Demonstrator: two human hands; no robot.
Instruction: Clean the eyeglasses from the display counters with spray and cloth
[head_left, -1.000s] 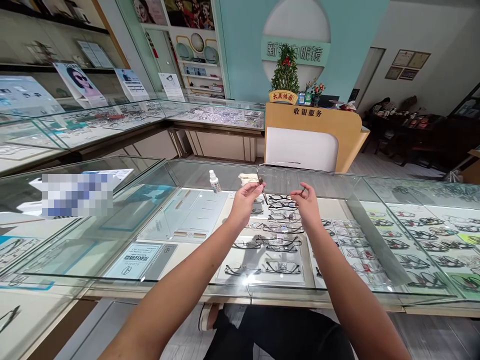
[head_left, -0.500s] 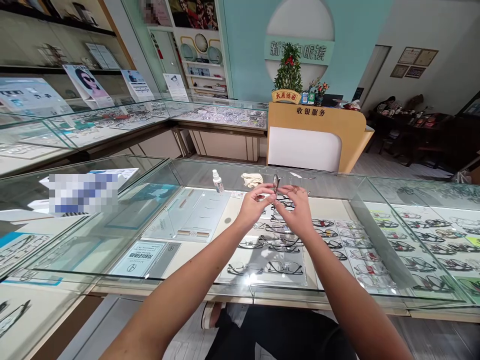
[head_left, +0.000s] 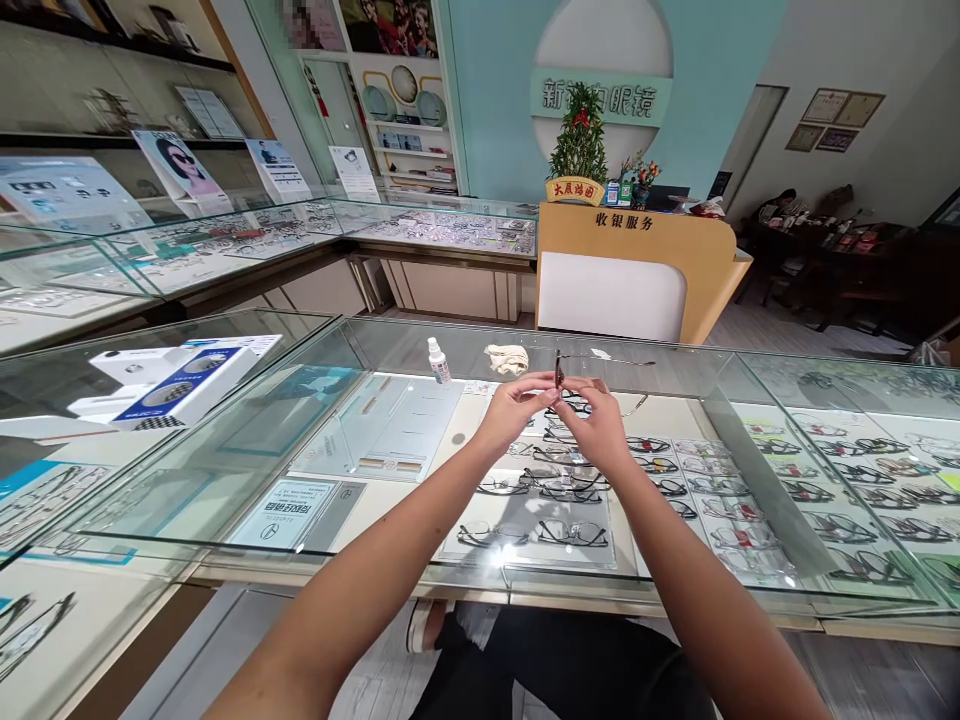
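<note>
Above the glass counter, both my hands hold one pair of eyeglasses [head_left: 559, 370], seen nearly edge-on with the temples stretching to the right. My left hand [head_left: 517, 405] pinches the front of the frame from the left. From the right, my right hand [head_left: 596, 410] grips it with thumb and fingers; its fingertips partly hide the lower rim. Just beyond my hands a crumpled cream cloth [head_left: 507, 358] lies on the glass. A white spray bottle [head_left: 438, 361] stands upright to its left.
The glass display counter [head_left: 405, 555] spans the view, with rows of eyeglass frames [head_left: 571, 533] inside. At the left on top lies a blue-and-white box [head_left: 180, 385]. A wooden cashier desk [head_left: 637, 235] stands beyond, and more display cases [head_left: 247, 235] run along the left.
The eyeglasses have turned in my fingers, so the temples now show clearly, reaching to the right. My hands have stayed nearly in place, and the view has shifted slightly.
</note>
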